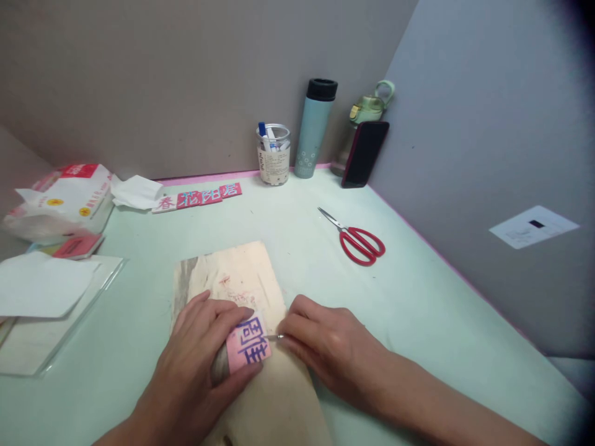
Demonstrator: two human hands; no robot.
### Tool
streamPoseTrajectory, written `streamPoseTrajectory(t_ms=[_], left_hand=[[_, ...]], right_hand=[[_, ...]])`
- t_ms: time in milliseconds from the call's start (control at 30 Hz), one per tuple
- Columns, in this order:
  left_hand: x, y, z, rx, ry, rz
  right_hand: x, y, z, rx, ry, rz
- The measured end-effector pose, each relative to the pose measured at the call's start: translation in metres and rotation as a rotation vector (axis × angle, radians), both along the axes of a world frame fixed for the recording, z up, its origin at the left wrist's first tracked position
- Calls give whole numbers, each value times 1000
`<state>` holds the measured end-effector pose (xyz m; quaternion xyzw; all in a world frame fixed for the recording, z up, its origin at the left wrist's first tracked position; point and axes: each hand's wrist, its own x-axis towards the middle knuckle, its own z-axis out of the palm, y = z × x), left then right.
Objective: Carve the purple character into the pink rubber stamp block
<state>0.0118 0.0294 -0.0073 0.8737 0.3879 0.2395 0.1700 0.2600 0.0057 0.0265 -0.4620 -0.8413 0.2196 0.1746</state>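
A small pink-and-white paper piece with a purple written character lies on a worn wooden board. My left hand presses it from the left, with the thumb along its lower edge and a fingertip at its upper edge. My right hand is closed in a pinch around a slim metal craft knife, most of which the fingers hide. The thin tip of the knife reaches the right edge of the paper piece; whether it has cut in, I cannot tell.
Red-handled scissors lie right of the board. Behind stand a pen jar, a teal tumbler, a green-lidded bottle and a phone. Several character cards, a tissue pack and white paper are at left.
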Motion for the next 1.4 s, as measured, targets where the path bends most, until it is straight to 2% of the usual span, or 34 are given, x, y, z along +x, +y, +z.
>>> streamPoseTrajectory(t_ms=[100,300,733,900,1200,1400], left_hand=[[0,0,1,0,0,2],[1,1,1,-6,0,9],[-1,-1,0,-13,4,11],[-1,0,0,-18,9,-1],[0,0,1,-21,-2,0],[-2,-1,-1,-7,-2,9]], right_hand=[[2,0,2,47,-46,9],[5,3,10,60,-9,16],[5,5,1,117,-72,-35],[5,5,-1,95,-80,-33],[10,8,9,-3,1,34],[9,8,7,-23,18,18]])
